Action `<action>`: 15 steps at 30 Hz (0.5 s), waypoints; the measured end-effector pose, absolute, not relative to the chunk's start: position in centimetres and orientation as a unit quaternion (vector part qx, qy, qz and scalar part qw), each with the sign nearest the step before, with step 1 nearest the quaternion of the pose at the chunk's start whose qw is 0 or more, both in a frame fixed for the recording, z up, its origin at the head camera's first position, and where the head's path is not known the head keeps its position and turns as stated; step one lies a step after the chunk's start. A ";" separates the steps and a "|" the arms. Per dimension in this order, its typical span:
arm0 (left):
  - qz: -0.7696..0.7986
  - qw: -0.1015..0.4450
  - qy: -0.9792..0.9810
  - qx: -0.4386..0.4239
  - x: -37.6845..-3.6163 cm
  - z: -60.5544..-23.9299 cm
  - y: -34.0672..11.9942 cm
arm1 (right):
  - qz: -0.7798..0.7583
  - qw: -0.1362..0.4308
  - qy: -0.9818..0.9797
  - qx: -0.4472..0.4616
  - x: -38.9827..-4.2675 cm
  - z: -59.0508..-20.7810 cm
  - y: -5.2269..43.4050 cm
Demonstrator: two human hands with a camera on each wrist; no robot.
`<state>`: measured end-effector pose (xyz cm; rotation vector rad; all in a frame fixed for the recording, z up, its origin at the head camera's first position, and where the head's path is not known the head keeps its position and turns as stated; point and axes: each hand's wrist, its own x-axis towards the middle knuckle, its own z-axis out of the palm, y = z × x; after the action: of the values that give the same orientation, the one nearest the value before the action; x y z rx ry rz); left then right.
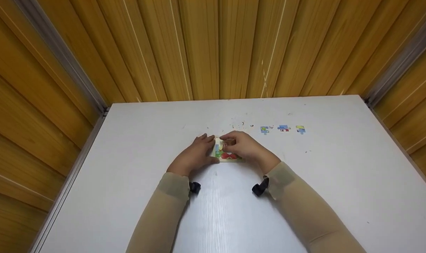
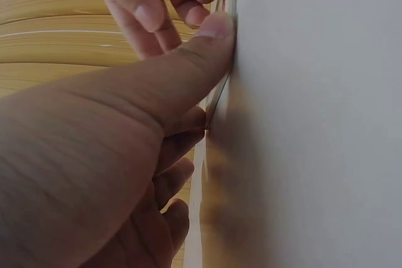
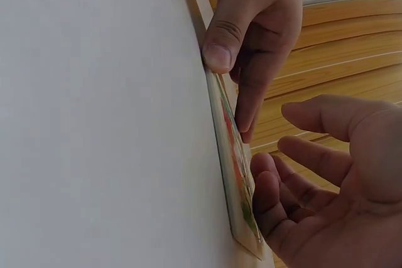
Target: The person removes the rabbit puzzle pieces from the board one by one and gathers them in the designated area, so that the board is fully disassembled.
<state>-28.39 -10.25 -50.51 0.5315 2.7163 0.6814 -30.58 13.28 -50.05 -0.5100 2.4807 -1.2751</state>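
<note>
A small puzzle board (image 1: 227, 154) with a colourful picture lies flat on the white worktop (image 1: 339, 182), just above the middle of the head view, and both hands are on it. The left hand (image 1: 195, 154) holds the board's left edge: in the left wrist view its thumb (image 2: 207, 36) presses against the thin edge of the board (image 2: 217, 101) while the other fingers curl down behind it, so the hand grips the board. The right hand (image 1: 244, 146) covers the board's upper right part. In the right wrist view its fingers (image 3: 270, 180) are loosely bent, with the lower fingertips touching the picture face of the board (image 3: 235, 155); it closes around nothing, and the upper fingers hang free of the surface. The left hand (image 3: 251, 23) shows at the top of that view, pinching the board's far edge.

Three loose puzzle pieces (image 1: 284, 128) lie in a row on the worktop to the upper right of the hands, well apart from the board. A few small specks (image 1: 242, 123) sit on the worktop just above the hands. Wooden wall panels (image 1: 213, 45) stand behind the worktop.
</note>
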 end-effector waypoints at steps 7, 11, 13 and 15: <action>0.230 0.135 0.943 0.199 -28.4 -50.5 -10.4 | -0.370 0.115 0.896 -0.218 -30.6 -51.3 12.8; 0.220 0.130 0.944 0.207 -28.5 -50.7 -10.4 | -0.363 0.117 0.900 -0.214 -30.3 -51.6 12.8; 0.217 0.128 0.945 0.209 -28.5 -50.8 -10.3 | -0.360 0.117 0.901 -0.214 -30.3 -51.6 12.7; 0.215 0.128 0.945 0.209 -28.5 -50.9 -10.3 | -0.357 0.117 0.901 -0.217 -30.2 -51.6 12.7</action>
<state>-28.53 -10.32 -50.86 0.6094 2.7499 0.6268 -30.20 12.75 -51.60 -0.6352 2.6370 -1.0464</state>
